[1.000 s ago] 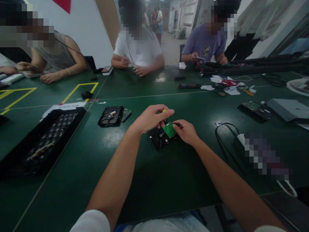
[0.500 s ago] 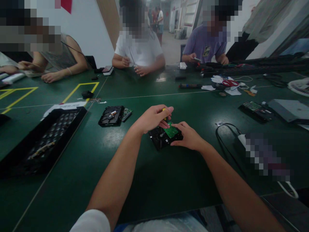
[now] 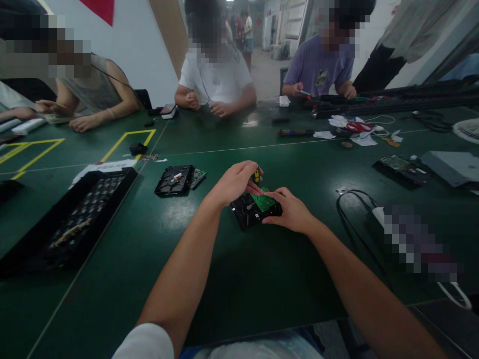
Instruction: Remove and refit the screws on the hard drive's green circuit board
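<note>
A black hard drive [image 3: 244,214] lies flat on the green table in front of me, a green circuit board [image 3: 264,201] on its upper face. My left hand [image 3: 236,180] is closed around a screwdriver with a yellow-and-black handle [image 3: 256,175], upright above the board's far edge; its tip is hidden behind my fingers. From the right, my right hand [image 3: 294,212] grips the drive's side, thumb at the near edge and index finger reaching over the board close to the left fingertips.
Left of the drive lie another hard drive [image 3: 174,180] and a loose circuit board [image 3: 198,177]. A long black tray [image 3: 80,219] stands farther left. To the right are a third drive [image 3: 402,170], a grey box [image 3: 449,167] and a black cable [image 3: 348,227]. Several people sit across the table.
My left hand has turned slightly, and more of the screwdriver's handle shows. The right hand keeps its hold on the drive. The whole view has shifted a little.
</note>
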`<state>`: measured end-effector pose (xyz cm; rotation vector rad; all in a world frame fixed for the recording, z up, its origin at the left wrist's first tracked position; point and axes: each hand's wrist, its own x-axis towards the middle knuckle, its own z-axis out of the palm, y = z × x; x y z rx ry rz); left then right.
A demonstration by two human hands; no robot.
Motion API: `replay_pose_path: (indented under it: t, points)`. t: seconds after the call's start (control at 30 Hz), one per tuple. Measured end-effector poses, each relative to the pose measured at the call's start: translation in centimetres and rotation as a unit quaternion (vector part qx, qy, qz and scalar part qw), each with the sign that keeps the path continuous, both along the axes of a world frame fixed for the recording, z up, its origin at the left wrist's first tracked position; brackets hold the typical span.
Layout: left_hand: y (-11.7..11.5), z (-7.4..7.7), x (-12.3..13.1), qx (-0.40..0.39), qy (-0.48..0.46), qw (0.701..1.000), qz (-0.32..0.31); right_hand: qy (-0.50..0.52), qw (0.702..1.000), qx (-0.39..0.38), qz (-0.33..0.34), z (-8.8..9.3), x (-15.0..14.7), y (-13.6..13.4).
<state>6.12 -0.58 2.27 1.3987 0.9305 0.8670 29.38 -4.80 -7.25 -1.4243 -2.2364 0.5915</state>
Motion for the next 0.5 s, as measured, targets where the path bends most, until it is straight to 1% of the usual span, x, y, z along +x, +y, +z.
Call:
replay_pose_path:
  t: [0.07, 0.17, 0.27, 0.4, 0.5]
  points:
    - [0.0, 0.0, -0.1, 0.023, 0.023, 0.999, -0.001, 0.008, 1.000, 0.003, 0.000, 0.1, 0.0, -0.1]
    - [0.0, -0.1, -0.2, 0.064, 0.055, 0.996, 0.017, 0.020, 1.000, 0.008, -0.002, 0.1, -0.1, 0.0]
    - [-0.1, 0.0, -0.1, 0.091, 0.040, 0.995, 0.024, 0.044, 0.999, 0.021, -0.012, -0.3, -0.2, 0.3]
    - [-0.2, 0.1, 0.1, 0.123, 0.018, 0.992, -0.008, 0.086, 0.994, 0.040, -0.061, -1.2, -0.3, 0.9]
    - [-0.1, 0.0, 0.0, 0.152, 0.033, 0.988, -0.002, 0.106, 0.989, 0.054, -0.087, -1.8, -0.1, 1.3]
